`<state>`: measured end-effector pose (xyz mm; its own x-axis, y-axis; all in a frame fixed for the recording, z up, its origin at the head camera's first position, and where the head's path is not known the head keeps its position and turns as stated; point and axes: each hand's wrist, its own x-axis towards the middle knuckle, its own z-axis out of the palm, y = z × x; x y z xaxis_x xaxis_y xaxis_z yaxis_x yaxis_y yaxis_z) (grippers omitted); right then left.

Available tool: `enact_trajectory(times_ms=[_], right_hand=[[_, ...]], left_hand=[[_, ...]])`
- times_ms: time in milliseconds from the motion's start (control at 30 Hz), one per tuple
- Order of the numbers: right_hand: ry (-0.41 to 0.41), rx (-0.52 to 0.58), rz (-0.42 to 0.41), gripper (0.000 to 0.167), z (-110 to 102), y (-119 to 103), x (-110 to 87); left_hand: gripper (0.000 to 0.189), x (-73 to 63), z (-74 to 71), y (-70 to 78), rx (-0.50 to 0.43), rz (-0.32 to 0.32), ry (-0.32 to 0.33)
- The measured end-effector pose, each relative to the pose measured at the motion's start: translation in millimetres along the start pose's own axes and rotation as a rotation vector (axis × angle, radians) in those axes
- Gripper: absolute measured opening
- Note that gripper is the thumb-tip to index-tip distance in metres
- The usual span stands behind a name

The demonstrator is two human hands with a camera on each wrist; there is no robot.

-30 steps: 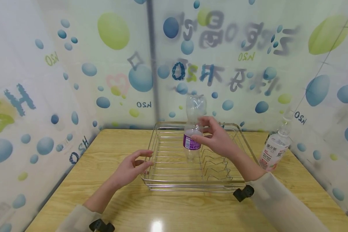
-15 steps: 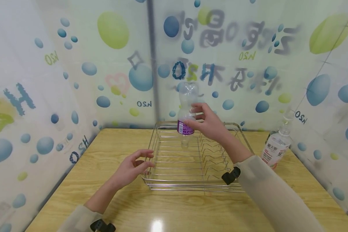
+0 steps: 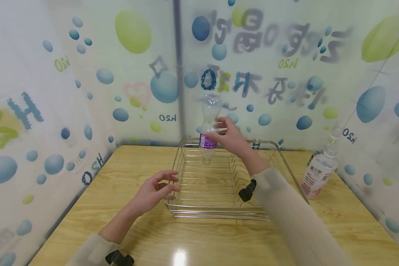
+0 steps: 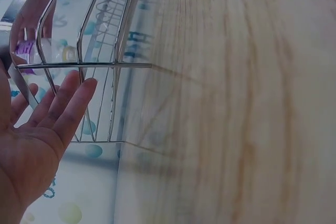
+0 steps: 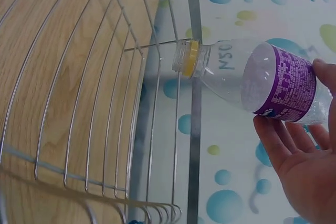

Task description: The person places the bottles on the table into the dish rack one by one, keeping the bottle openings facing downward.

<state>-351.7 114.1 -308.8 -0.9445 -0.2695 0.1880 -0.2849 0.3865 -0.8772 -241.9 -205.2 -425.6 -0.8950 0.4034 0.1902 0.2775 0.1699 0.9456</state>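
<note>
Only the right wrist view shows the yellow ring (image 5: 191, 59) sharply; at frame right, thumb and fingers of the right hand (image 5: 307, 166) grip the bottle (image 5: 287, 85). The left hand (image 3: 154, 194), relaxed, perhaps touches the rack (image 4: 126, 65).

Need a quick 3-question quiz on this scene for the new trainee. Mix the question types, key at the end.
1. Multiple choice: in the head view, which way does the neck of the purple-labelled bottle point?
A. Up, at the ceiling
B. Down, toward the wire rack
C. Level, toward the right wall

2. True or false: the left grip is holding the purple-labelled bottle.

3. Fill in: in the right wrist view, the ring round the bottle's neck is ____ in colour.

Key:
1. B.
2. False; the right grip holds it, while the left grip is at the rack's left side.
3. Yellow.
</note>
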Motion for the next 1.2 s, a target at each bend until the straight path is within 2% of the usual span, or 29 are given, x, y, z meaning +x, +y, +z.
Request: enact_trajectory(times_ms=[400,633,1000,1200], right_hand=[[0.031,0.022,0.025,0.086,19,8,20.4],[0.051,0.029,0.041,0.085,29,20,27.1],[0.025,0.079,0.088,0.085,44,36,28.1],[-0.016,0.096,0.104,0.087,57,41,29.3]], left_hand=[[0.049,4.9,5.2,2.4,-0.04,-0.001,-0.019],[0.049,6.4,7.5,1.0,-0.036,-0.023,-0.013],[0.051,3.0,7.6,0.2,-0.041,-0.013,-0.005],[0.051,1.0,4.6,-0.7,-0.022,-0.009,0.011]])
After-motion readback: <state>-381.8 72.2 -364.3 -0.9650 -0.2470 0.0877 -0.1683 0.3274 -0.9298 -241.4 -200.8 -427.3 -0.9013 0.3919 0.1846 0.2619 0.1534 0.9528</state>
